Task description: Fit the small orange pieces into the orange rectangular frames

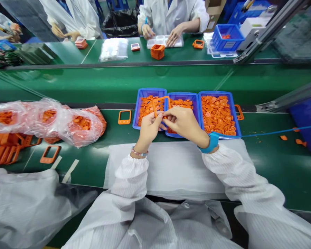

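Note:
Between my hands an orange plastic frame [161,99] is held up, tilted, above the blue bins. My left hand [150,127] pinches its lower left side. At its lower right, the fingers of my right hand [184,121] are closed on the same frame, and any small part in them is hidden. Behind the hands stand a left bin [152,92], a middle bin [197,110] and a right bin [237,128], all holding small orange pieces. Another orange frame [124,122] lies flat left of the bins, and one more frame [239,112] lies beside the right bin.
A white sheet [171,169] covers the table before me. Plastic bags of orange parts [81,126], stacked orange housings [5,147] and a loose frame [50,155] lie left. A blue cord [280,131] runs right from my wrist strap. Across the green divider, co-workers' hands [175,35] handle a tray.

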A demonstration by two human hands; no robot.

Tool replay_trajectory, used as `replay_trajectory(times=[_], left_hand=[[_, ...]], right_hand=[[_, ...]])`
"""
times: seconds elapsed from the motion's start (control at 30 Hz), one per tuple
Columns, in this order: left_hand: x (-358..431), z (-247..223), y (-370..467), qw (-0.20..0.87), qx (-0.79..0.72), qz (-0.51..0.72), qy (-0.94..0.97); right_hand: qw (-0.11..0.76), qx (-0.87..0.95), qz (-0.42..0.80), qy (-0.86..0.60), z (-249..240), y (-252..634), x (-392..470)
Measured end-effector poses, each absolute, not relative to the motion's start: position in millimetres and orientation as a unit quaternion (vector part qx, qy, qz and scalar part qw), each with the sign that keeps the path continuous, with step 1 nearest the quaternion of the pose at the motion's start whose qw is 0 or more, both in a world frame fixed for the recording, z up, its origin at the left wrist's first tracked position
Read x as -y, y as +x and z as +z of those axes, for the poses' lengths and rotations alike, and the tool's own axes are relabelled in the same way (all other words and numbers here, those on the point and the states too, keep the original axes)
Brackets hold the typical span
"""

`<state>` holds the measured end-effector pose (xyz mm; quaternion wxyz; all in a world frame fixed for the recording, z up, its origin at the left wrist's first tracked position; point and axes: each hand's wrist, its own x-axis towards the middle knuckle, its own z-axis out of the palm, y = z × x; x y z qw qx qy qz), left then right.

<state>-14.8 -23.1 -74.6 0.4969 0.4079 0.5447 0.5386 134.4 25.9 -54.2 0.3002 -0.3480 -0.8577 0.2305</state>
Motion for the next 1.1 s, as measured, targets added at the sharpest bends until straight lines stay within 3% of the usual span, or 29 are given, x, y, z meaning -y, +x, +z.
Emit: replay_trajectory(times=[0.3,0.7,1.1], left_hand=[[24.2,-73.3,-17.0,0.528,-0.528,0.536,0.393],[25.9,-71.6,-16.9,0.526,-0.525,0.544,0.389],[20.0,-64.2,-29.4,0.548,-0.468,0.611,0.327]], right_hand=[[0.325,0.823,0.306,-0.352,-57.3,133.1,-29.6],[0.317,0.852,0.218,-0.355,-62.1,135.4,-29.8],[0.249,0.911,0.029,-0.327,-65.3,122.9,-20.6]])
